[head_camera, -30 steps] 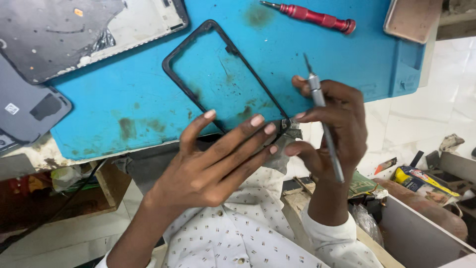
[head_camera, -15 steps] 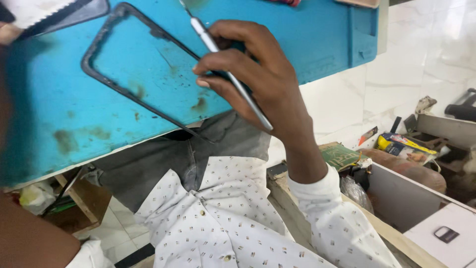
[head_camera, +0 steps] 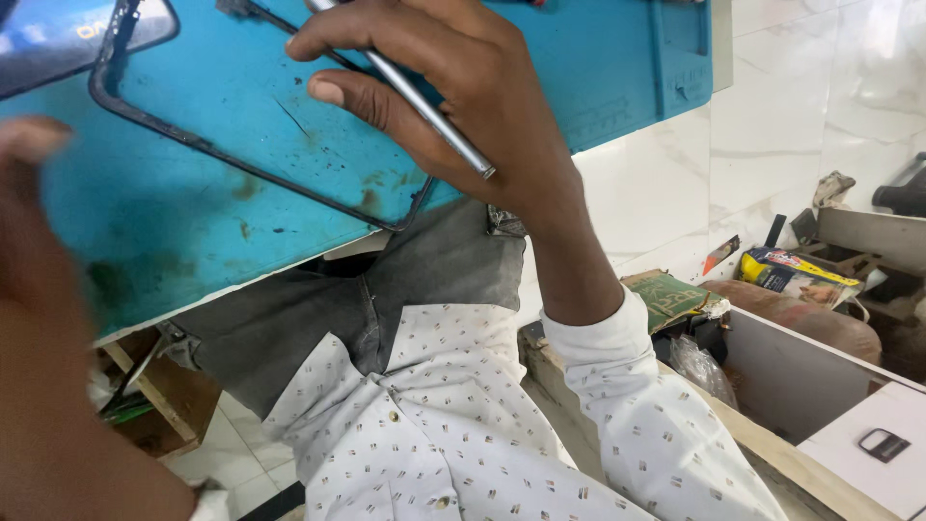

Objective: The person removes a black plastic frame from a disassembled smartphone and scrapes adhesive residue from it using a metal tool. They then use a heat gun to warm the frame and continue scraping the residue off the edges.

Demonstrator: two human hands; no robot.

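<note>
My right hand (head_camera: 463, 106) grips a slim metal tool (head_camera: 424, 101) that runs diagonally across the palm, its end poking out near the wrist. The hand rests over the near corner of a thin black phone frame (head_camera: 241, 159) lying flat on the blue work mat (head_camera: 617, 68). My left hand (head_camera: 29, 241) is a blur at the left edge, lifted off the frame, and I cannot tell whether it holds anything. A dark phone panel (head_camera: 58, 39) lies at the top left of the mat.
Below the mat's edge are my lap in grey trousers and a white patterned shirt (head_camera: 463, 425). An open drawer (head_camera: 801, 367) at the right holds a green circuit board (head_camera: 666, 294), a yellow packet (head_camera: 796, 275) and a brown object. A wooden shelf (head_camera: 159, 396) sits lower left.
The view has swung down and closer. My left hand has left the frame and moved off to the left. The right hand keeps hold of the tool over the frame's corner.
</note>
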